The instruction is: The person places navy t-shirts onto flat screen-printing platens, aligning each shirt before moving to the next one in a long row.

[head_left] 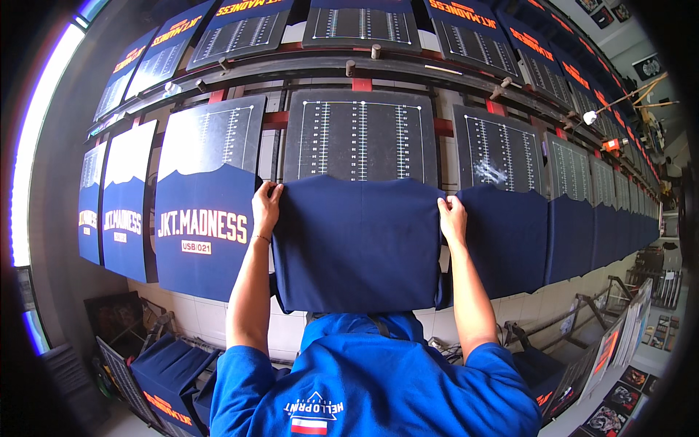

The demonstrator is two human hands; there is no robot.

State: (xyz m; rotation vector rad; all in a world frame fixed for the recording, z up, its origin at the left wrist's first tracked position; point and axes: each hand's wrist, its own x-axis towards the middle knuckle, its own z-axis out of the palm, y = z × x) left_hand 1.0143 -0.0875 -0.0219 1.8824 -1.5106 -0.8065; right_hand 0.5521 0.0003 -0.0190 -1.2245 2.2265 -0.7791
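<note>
A plain navy fabric panel (357,244), cut like a shirt piece with a shallow curved neckline, lies over the lower part of a black printing board (378,138). White ruler marks and dots show on the bare upper part of that board. My left hand (267,209) pinches the panel's upper left corner between thumb and fingers. At the upper right corner, my right hand (453,217) grips the cloth in the same way. Between the two hands the fabric is spread nearly flat, and its lower edge hangs at the board's near end, close to my body.
Left of me, a board carries a navy panel (200,233) printed with pale orange-edged lettering. On the right, plain navy panels (502,233) cover more boards in a long row. A dark rail (291,67) with pegs runs behind, before another row of boards. Folded navy cloth (167,371) lies lower left.
</note>
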